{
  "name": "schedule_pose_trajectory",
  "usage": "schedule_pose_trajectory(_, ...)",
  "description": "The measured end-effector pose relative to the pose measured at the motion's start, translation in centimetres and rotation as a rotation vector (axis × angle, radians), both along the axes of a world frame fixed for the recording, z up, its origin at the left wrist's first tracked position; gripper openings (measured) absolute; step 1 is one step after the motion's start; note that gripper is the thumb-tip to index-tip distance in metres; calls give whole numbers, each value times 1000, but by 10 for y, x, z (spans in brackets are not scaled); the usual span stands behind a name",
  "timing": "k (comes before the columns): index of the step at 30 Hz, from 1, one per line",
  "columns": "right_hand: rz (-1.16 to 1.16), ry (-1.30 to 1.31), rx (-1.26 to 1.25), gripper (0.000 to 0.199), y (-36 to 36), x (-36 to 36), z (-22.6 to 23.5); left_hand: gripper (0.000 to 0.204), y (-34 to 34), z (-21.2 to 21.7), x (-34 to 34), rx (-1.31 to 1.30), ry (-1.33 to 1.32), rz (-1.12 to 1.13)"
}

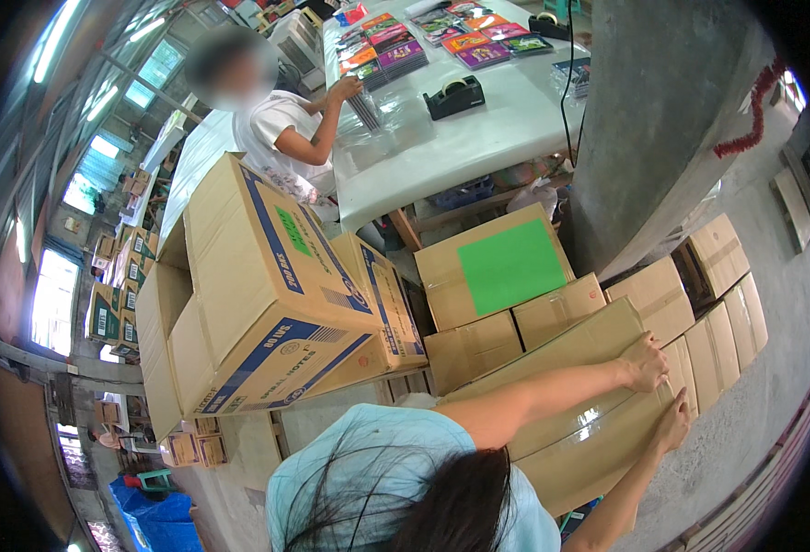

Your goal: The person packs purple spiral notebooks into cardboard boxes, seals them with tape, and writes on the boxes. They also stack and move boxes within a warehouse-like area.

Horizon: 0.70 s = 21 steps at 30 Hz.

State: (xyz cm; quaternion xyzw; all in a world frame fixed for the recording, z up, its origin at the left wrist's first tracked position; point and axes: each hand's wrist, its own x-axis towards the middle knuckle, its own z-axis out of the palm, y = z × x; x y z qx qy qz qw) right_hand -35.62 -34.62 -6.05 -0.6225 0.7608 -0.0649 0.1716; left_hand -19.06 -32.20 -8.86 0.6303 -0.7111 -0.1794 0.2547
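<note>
A long brown cardboard box (552,451) lies in front of me, with clear shiny tape along its middle seam. My left hand (645,362) is closed at the box's far right end, its fingers curled against the edge. Close beside it, my right hand (672,423) grips the same end from the near side, fingers bent at the corner. Whether a bit of tape is between the fingers is too small to make out. My light blue sleeve (377,460) and dark hair cover the near left part of the box.
Behind stand sealed cartons, one with a green sheet (503,265). A large open carton with blue print (267,304) rises at left. Smaller boxes (722,340) line the right, near a concrete pillar (662,138). Across, a person (285,133) handles packs at a white table (405,175) bearing a tape dispenser (455,97).
</note>
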Motion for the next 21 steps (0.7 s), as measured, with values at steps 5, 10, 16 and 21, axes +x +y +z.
schedule_pose_trajectory(5,-14,35,17,66,-3,-1,-5,29,0,-1,-2,-3,1,18)
schedule_pose_trajectory(10,33,-5,34,67,3,6,7,27,3,-1,1,38,-48,13)
schedule_pose_trajectory(16,-16,-2,7,61,3,-6,2,27,-4,-8,-4,-20,-37,-44)
schedule_pose_trajectory(21,-15,-594,-259,47,24,18,7,28,-5,-57,18,4,-166,54)
